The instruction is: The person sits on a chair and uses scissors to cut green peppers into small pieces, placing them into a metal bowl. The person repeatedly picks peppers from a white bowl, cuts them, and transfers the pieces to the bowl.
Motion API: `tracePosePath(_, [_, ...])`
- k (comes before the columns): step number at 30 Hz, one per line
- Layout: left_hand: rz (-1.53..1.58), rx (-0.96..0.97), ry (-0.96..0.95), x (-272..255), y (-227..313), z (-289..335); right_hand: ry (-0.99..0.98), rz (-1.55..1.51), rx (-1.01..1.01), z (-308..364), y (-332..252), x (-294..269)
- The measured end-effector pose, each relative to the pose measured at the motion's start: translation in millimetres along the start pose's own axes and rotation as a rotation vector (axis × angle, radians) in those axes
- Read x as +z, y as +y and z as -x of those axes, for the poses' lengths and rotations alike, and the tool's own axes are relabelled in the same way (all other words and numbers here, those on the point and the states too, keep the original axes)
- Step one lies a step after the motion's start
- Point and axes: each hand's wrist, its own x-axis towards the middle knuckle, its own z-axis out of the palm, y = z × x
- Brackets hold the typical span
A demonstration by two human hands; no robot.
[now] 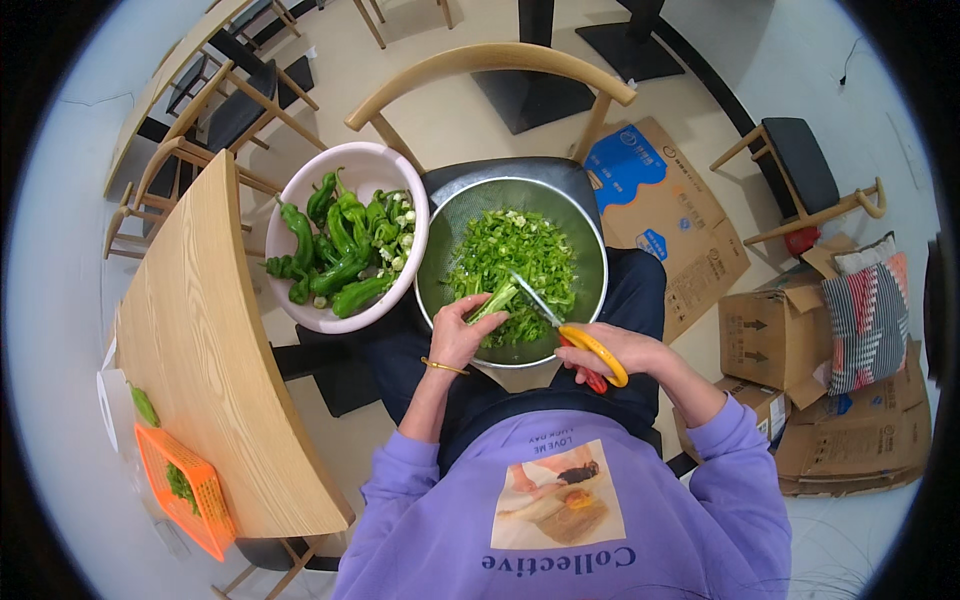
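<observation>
1. Left hand (458, 335): thumb and fingers pinch a green pepper piece (503, 297), its free end pointing to 1 o'clock.
2. Right hand (620, 348): fingers wrap the yellow and red handles of the scissors (582, 338); the blades point between 10 and 11 o'clock and meet the green pepper piece.
3. Reference centre: metal bowl (592, 245), in front of the torso. Chopped green pepper (510, 255) covers much of its bottom. Left hand sits at 7 o'clock, Right hand at 4 o'clock.
4. Between 9 and 10 o'clock: pink bowl (372, 163), just beside the metal bowl, containing whole green peppers (345, 235).
5. At 12 o'clock: wooden chair (490, 60); the metal bowl overlaps its dark seat.
6. Between 8 and 9 o'clock: wooden table (205, 330). Orange basket (215, 490) stands at 8 o'clock, with greens inside.
7. Between 3 and 4 o'clock: cardboard box (760, 335), with a striped cushion (868, 325) just beyond it.
</observation>
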Motion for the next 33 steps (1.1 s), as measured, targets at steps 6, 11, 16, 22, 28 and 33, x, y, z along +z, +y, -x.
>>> tracePosePath(6, [-0.013, 0.054, -0.039, 5.3, 6.5, 4.3, 0.022, 0.062, -0.028, -2.6, -1.6, 2.7])
tracePosePath(11, [-0.076, 0.039, -0.036, -0.6, 5.8, 2.5, 0.115, 0.132, -0.087, -1.6, -0.6, 11.1])
tracePosePath(16, [-0.062, 0.065, 0.023, 0.4, 7.2, 3.4, -0.017, 0.004, -0.034, 4.3, -0.7, 6.9])
tracePosePath(22, [-0.134, 0.089, -0.008, 9.1, 17.5, 7.4, 0.053, 0.124, -0.097, 1.9, -4.1, 8.0])
tracePosePath(28, [-0.118, 0.025, 0.002, 4.2, 17.0, 5.9, 0.087, 0.107, -0.072, 0.6, -1.0, 13.9])
tracePosePath(33, [-0.165, 0.028, 0.065, 6.2, 16.8, 4.7, -0.028, 0.029, -0.016, 4.4, -3.9, 8.2])
